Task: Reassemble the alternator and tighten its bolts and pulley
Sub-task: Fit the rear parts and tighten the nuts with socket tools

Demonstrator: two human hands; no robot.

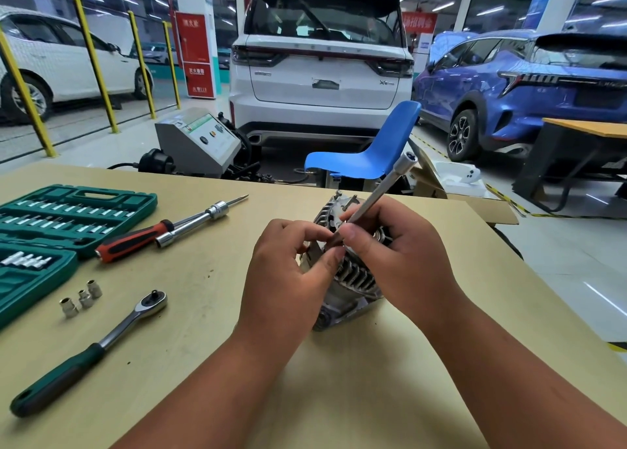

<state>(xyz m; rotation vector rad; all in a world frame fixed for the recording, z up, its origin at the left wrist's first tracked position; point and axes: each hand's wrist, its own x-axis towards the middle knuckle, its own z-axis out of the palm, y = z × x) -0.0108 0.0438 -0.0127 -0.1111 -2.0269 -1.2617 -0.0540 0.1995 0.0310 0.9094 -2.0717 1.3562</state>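
right hand point(400, 251) grips socket bar point(380, 194) | left hand point(288, 268) pinches its tip, over alternator point(356, 279) | red cabinet point(200, 55) reads "119"

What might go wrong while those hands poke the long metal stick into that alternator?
The alternator rests unclamped on the table; pushing might tip it.
The left hand and right hand pinch the tilted extension bar low down; it might slip.
The loose sockets might roll away.

Garage w/ white SUV point(322, 58), blue chair point(373, 150), glossy floor point(576, 262).
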